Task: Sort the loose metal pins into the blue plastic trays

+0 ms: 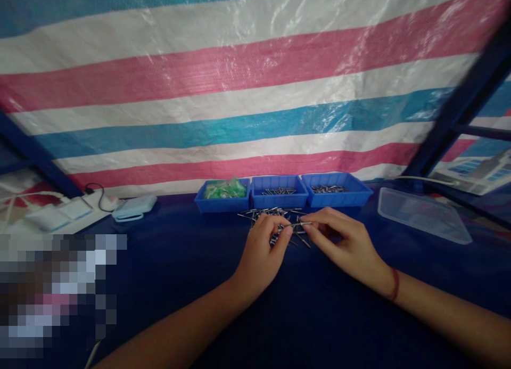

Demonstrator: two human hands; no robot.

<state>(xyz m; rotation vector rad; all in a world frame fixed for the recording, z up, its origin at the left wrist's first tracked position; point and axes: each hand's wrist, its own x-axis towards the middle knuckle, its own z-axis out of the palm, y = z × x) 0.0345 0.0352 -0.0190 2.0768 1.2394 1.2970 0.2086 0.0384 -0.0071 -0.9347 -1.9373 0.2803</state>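
My left hand (263,245) is closed in a pinch on one end of a thin metal rod (296,224). The fingertips of my right hand (343,242), with a red band at its wrist, pinch the other end. Under and behind the fingers lies a loose pile of similar thin metal rods (304,239), partly covered by my left hand. Just beyond the pile stand three blue bins in a row. Green plastic wrapping fills the left bin (223,205). Small metal pieces lie in the middle bin (279,201) and in the right bin (339,199).
A clear plastic lid (423,214) lies at the right of the dark blue table (179,273). On the left are a light blue case (136,206) and a white power strip (72,212) with cables. Behind the bins hangs a striped plastic sheet (239,119).
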